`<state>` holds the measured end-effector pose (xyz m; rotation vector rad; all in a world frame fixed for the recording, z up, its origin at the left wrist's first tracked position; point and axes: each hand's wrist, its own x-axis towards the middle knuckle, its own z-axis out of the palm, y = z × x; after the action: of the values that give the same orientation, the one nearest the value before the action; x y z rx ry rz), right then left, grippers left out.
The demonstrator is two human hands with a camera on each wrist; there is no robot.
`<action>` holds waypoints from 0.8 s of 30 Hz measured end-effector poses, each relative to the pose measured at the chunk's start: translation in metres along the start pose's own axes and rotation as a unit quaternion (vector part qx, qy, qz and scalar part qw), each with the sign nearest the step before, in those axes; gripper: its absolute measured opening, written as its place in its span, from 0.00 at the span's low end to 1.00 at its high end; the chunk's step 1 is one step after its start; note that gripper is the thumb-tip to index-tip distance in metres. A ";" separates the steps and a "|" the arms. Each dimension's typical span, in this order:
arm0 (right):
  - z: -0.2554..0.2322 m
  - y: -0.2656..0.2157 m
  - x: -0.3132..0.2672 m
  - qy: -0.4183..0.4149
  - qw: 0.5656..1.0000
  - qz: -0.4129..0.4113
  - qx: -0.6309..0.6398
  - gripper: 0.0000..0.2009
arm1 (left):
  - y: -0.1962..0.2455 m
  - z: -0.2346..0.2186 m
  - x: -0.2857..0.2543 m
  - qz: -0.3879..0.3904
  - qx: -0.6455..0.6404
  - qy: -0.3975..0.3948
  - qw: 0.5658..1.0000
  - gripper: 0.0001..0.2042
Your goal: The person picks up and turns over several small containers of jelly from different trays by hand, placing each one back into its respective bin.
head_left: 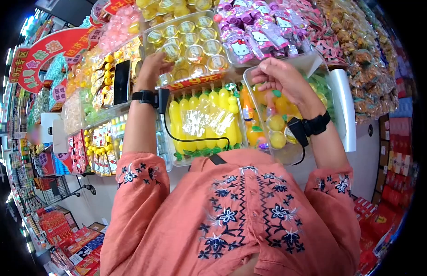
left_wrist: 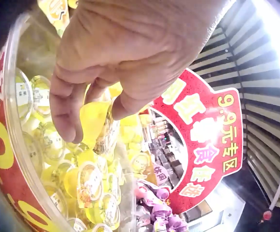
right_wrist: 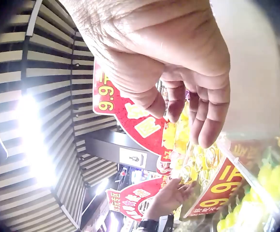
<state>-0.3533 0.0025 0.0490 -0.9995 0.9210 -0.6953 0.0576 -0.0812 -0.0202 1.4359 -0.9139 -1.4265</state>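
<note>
My left hand is at the left side of a clear bin of yellow jelly cups. In the left wrist view, the fingers and thumb of that hand pinch one yellow cup above the other cups. My right hand hovers over the left part of a bin of orange and yellow fruit-shaped packs, its fingers loosely bent. Nothing shows between those fingers in the right wrist view, where the hand has its thumb apart from them.
Long yellow packs fill a bin nearest my body. Purple packs lie beyond the right hand, and a clear lid stands raised beside it. A dark phone-like panel is left of my left wrist. Red signs rise at the left.
</note>
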 end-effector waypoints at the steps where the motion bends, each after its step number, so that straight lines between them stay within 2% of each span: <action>1: 0.000 0.001 0.000 0.000 1.000 0.004 -0.002 0.13 | -0.004 0.001 0.004 -0.011 -0.009 0.019 1.000 0.15; 6: -0.002 0.005 0.001 0.011 1.000 0.012 0.001 0.12 | -0.014 0.000 0.020 -0.018 -0.069 0.082 0.994 0.17; 16: -0.003 0.012 0.005 0.003 0.999 0.034 0.013 0.11 | -0.023 -0.002 0.031 -0.011 -0.171 0.095 0.981 0.15; 19: -0.002 0.012 0.005 0.006 0.999 0.037 0.011 0.11 | -0.022 0.002 0.031 0.026 -0.189 0.080 0.978 0.15; 22: -0.003 0.012 0.004 0.009 0.999 0.038 0.010 0.11 | -0.025 0.003 0.038 -0.017 -0.242 0.155 0.958 0.15; 24: -0.003 0.013 0.003 0.010 0.999 0.040 0.012 0.12 | -0.032 0.000 0.042 -0.010 -0.246 0.153 0.957 0.15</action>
<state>-0.3539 0.0035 0.0354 -0.9307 0.9631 -0.6486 0.0579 -0.1098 -0.0642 1.2358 -0.3160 -1.2817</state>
